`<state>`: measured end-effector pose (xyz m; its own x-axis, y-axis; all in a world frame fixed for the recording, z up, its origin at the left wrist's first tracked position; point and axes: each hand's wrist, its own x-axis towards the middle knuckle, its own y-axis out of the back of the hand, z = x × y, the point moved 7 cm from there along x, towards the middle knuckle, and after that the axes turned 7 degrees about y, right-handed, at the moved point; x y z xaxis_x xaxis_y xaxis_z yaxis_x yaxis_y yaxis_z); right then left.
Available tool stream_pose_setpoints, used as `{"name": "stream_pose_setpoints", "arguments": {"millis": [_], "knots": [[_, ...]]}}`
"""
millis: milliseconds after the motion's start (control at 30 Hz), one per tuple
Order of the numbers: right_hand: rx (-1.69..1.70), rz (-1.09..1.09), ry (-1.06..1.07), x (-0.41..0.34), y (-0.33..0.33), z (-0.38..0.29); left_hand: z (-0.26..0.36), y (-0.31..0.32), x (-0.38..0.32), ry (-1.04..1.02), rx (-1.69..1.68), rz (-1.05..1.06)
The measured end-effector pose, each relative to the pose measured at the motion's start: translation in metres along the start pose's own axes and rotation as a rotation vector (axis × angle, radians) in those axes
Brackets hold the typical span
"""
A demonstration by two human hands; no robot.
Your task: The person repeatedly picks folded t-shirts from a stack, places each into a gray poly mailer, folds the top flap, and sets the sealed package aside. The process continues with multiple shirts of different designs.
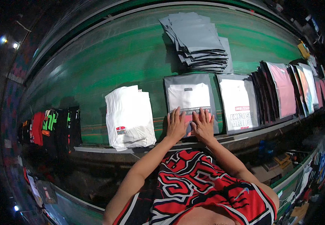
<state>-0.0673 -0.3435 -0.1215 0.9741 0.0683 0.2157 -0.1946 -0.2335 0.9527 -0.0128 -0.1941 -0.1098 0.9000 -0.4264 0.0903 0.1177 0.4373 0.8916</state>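
Both my hands rest palm down, fingers spread, on the lower part of a bagged, folded T-shirt (189, 97) in a translucent plastic bag. My left hand (176, 123) lies on its left half and my right hand (203, 125) on its right half; neither is closed around anything. The shirt is white above, with a dark band and a red area partly covered by my fingers. To the right lies another bagged white T-shirt (237, 98) with printed lettering. Left of my hands is a stack of folded white shirts (130, 118).
Grey plastic bags (197, 33) lie piled behind the bagged shirt. Packed garments (282, 90) stand in rows at the right. Folded dark and red garments (50, 123) lie far left. The green table (95, 70) has a metal front edge close to my body.
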Motion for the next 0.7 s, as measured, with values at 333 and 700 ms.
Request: {"name": "stream_pose_setpoints", "arguments": {"millis": [333,700], "knots": [[-0.032,-0.147,-0.104,0.019,-0.013,0.006,-0.001,-0.02,0.013,0.051,0.208,-0.038],[-0.022,-0.016,-0.098,0.133,-0.01,0.041,0.001,-0.015,0.015,0.052,0.222,-0.06]]}}
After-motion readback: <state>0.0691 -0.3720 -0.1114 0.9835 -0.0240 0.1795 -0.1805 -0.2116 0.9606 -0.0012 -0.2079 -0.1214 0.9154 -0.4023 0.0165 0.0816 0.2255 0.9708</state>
